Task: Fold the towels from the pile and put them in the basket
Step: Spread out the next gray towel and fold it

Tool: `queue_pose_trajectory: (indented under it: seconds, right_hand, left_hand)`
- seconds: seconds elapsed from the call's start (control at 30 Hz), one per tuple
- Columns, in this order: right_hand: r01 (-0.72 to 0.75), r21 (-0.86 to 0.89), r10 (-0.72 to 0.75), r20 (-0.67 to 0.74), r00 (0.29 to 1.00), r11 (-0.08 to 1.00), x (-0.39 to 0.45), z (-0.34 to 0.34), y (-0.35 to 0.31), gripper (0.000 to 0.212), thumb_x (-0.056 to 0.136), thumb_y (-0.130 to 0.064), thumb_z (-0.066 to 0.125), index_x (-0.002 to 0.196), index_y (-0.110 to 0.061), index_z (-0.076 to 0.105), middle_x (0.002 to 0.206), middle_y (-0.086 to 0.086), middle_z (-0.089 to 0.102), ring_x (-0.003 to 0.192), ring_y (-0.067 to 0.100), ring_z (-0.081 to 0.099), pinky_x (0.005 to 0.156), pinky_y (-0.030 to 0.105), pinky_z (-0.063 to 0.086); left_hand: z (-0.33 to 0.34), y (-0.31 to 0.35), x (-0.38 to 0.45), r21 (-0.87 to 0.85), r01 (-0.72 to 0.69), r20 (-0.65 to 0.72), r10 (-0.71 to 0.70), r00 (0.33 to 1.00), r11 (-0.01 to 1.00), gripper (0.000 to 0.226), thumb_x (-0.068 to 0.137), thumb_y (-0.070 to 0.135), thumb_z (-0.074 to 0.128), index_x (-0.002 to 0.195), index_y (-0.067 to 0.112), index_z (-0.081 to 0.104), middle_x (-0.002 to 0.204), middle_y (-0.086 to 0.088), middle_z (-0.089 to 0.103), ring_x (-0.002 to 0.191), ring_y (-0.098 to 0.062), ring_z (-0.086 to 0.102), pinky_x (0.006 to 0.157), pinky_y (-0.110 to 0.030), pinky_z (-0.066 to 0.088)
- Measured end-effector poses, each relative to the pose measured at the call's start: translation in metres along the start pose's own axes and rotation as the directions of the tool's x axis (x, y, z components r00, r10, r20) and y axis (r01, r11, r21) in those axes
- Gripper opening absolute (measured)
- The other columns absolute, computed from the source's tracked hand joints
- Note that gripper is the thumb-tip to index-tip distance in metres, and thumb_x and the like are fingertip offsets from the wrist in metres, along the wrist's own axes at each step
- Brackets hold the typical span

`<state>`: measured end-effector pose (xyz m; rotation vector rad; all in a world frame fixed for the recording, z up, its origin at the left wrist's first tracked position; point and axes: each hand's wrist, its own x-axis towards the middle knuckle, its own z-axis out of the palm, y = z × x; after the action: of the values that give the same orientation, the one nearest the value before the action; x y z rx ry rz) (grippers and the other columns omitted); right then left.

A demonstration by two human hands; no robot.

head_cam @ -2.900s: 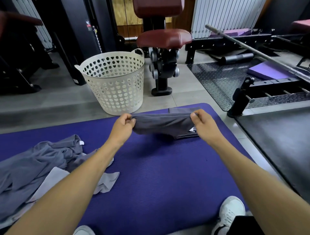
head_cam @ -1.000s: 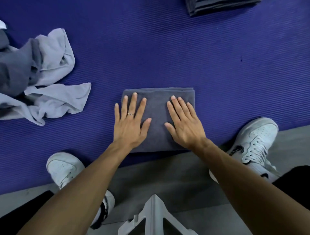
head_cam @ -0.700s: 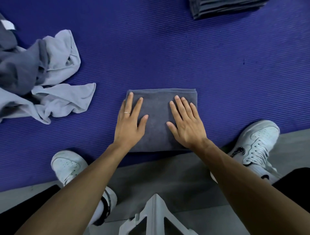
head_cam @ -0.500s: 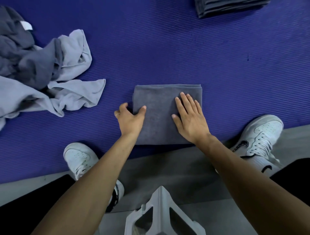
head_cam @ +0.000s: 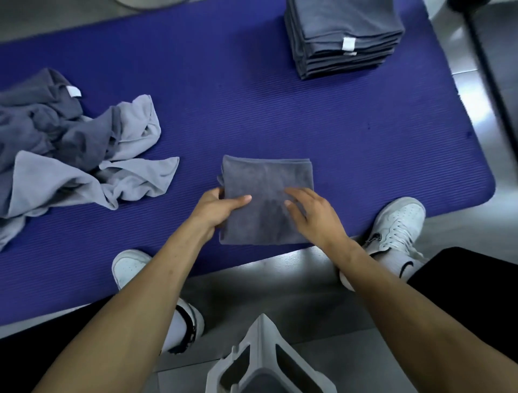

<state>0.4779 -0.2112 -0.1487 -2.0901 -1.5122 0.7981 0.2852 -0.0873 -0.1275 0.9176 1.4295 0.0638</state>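
A folded dark grey towel (head_cam: pixel 266 179) lies near the front edge of the purple mat (head_cam: pixel 364 134). My left hand (head_cam: pixel 215 209) grips its left edge, thumb on top and fingers tucked under. Over the towel's right half my right hand (head_cam: pixel 314 216) rests with its fingers loosely bent. A heap of unfolded grey towels (head_cam: pixel 67 148) sprawls at the left of the mat. At the far right corner stands a stack of folded dark towels (head_cam: pixel 342 33). Only a sliver of the basket's base (head_cam: pixel 151 3) shows at the top edge.
My two white shoes (head_cam: pixel 392 224) (head_cam: pixel 129 266) stand on the grey floor at the mat's front edge. A grey plastic piece (head_cam: pixel 263 362) juts up at the bottom middle. A dark mat edge (head_cam: pixel 493 70) runs along the right.
My left hand slid off the towel's top and took hold of its left edge. My right hand's flat fingers lifted and bent. The camera tilted up, bringing the folded stack into view.
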Motion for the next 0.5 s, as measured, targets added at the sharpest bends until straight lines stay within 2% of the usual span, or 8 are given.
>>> queue_pose_trajectory:
  seconds: [0.1,0.17,0.27,0.33,0.4,0.5]
  right_hand:
    - [0.010,0.205,0.016,-0.128,0.992,0.979,-0.004,-0.018,-0.027,0.046,0.094,-0.048,0.054,0.124,-0.016,0.065,0.115,0.000,0.068,0.098,0.014,0.066,0.084,0.041,0.057]
    - [0.102,0.256,-0.054,-0.189,0.981,0.961,-0.009,-0.032,-0.048,0.051,0.089,-0.053,0.057,0.120,-0.014,0.067,0.112,0.000,0.070,0.098,0.013,0.067,0.084,0.036,0.057]
    - [0.261,0.222,-0.210,-0.230,0.950,0.940,-0.024,-0.053,-0.070,0.058,0.086,-0.059,0.061,0.120,-0.013,0.067,0.113,-0.001,0.070,0.100,0.011,0.066,0.086,0.032,0.055]
    - [0.329,0.203,-0.278,-0.241,0.930,0.922,-0.033,-0.065,-0.080,0.062,0.085,-0.061,0.062,0.122,-0.012,0.065,0.116,-0.002,0.069,0.103,0.010,0.065,0.087,0.029,0.054]
    - [0.370,0.196,-0.317,-0.257,0.913,0.908,-0.037,-0.074,-0.087,0.065,0.081,-0.058,0.068,0.124,-0.010,0.064,0.120,-0.001,0.067,0.107,0.011,0.064,0.090,0.030,0.054]
    - [0.433,0.134,-0.389,-0.265,0.882,0.891,-0.042,-0.084,-0.098,0.061,0.079,-0.051,0.072,0.124,-0.010,0.064,0.122,-0.001,0.067,0.108,0.013,0.065,0.089,0.034,0.055]
  left_hand:
    - [0.007,0.028,-0.026,-0.108,-0.041,0.011,0.042,0.999,0.993,0.034,0.077,0.016,0.083,0.108,0.012,0.066,0.100,-0.004,0.076,0.086,-0.017,0.074,0.071,-0.029,0.059]
    - [0.011,0.048,-0.046,-0.228,-0.008,0.029,0.015,0.999,0.974,0.024,0.082,0.009,0.077,0.103,0.007,0.067,0.100,-0.009,0.075,0.082,-0.019,0.073,0.065,-0.028,0.060]
    - [0.012,0.072,-0.077,-0.332,0.033,0.040,-0.021,0.999,0.943,0.007,0.088,0.008,0.069,0.084,0.006,0.063,0.074,-0.009,0.070,0.059,-0.014,0.066,0.049,-0.022,0.055]
    - [0.010,0.083,-0.098,-0.398,-0.001,0.024,0.012,1.000,0.918,0.017,0.092,0.004,0.063,0.076,0.005,0.058,0.053,-0.005,0.064,0.042,-0.011,0.061,0.041,-0.020,0.050]
    - [0.008,0.090,-0.120,-0.444,-0.041,0.014,0.052,0.999,0.895,0.019,0.094,0.001,0.060,0.075,0.002,0.056,0.049,-0.006,0.063,0.040,-0.011,0.062,0.040,-0.020,0.049]
    - [0.004,0.093,-0.146,-0.492,-0.085,0.023,0.110,0.994,0.867,0.012,0.095,0.001,0.060,0.083,-0.004,0.058,0.060,-0.012,0.069,0.051,-0.015,0.069,0.045,-0.023,0.054]
